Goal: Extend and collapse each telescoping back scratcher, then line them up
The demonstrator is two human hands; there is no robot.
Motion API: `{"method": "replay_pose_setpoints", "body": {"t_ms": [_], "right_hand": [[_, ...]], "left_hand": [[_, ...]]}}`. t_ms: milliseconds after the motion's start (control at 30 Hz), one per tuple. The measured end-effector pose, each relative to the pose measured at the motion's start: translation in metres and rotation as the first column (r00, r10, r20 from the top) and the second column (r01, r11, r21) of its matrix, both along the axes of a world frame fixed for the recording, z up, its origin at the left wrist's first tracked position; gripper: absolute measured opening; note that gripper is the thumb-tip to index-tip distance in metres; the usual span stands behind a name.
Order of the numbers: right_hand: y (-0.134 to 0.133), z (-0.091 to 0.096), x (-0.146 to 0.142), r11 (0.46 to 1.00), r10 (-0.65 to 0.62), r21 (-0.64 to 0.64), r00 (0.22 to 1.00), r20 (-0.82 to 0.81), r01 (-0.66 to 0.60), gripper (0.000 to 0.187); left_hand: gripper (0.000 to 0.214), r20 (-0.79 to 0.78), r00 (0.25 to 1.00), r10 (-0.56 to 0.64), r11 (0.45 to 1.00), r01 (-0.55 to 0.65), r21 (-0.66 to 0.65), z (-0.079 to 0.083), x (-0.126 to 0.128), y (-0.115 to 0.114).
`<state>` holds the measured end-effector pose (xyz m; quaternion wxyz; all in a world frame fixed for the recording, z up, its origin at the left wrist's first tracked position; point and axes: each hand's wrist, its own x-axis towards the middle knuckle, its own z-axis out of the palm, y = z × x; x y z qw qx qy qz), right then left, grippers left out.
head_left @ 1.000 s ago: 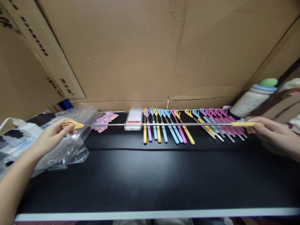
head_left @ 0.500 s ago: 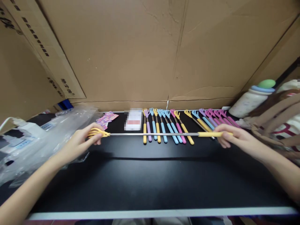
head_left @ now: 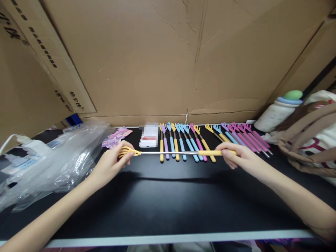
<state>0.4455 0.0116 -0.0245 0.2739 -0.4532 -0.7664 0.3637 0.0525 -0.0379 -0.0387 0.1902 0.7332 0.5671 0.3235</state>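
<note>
A yellow telescopic back scratcher (head_left: 170,153) stretches level above the black table (head_left: 168,203). My left hand (head_left: 111,164) pinches its yellow claw head. My right hand (head_left: 240,159) is closed round its yellow handle. Behind the rod lies a row of several collapsed back scratchers (head_left: 189,140) with yellow, blue, purple and pink handles, claws toward the cardboard wall.
Clear plastic bags (head_left: 60,157) and a white power strip (head_left: 23,154) lie at the left. Pink packets (head_left: 115,138) and a white card (head_left: 149,136) rest near the back. A bottle with a green cap (head_left: 278,110) and a bag (head_left: 312,140) stand at the right. Cardboard (head_left: 168,56) walls the back.
My hands have come toward each other and toward me. The scratcher's rod has been pushed much shorter.
</note>
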Motion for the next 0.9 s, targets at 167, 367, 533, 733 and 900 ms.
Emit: {"method": "replay_pose_setpoints", "body": {"t_ms": [167, 367, 533, 733, 900], "right_hand": [[-0.017, -0.007, -0.039, 0.985, 0.152, 0.051, 0.975, 0.159, -0.162, 0.029], [-0.024, -0.02, -0.062, 0.937, 0.099, 0.293, 0.95, 0.297, -0.19, 0.025], [-0.018, -0.014, -0.052, 0.846, -0.024, 0.501, 0.924, 0.38, -0.184, 0.024], [-0.009, -0.007, -0.051, 0.664, -0.129, 0.707, 0.894, 0.429, -0.243, 0.03], [0.002, 0.0, -0.054, 0.624, -0.183, 0.716, 0.832, 0.523, -0.313, 0.037]], "left_hand": [[0.021, 0.023, 0.989, -0.144, 0.989, 0.144, -0.044, 0.008, 0.032, -0.004], [0.019, -0.001, 0.996, -0.085, 0.991, 0.085, 0.101, 0.02, 0.048, 0.001], [0.019, 0.114, 0.991, -0.071, 0.995, 0.062, 0.08, 0.012, 0.051, 0.004], [0.02, 0.205, 0.975, -0.088, 0.996, 0.091, -0.004, -0.002, 0.057, 0.008], [0.021, 0.202, 0.975, -0.097, 0.995, 0.102, -0.016, -0.004, 0.055, 0.019]]}}
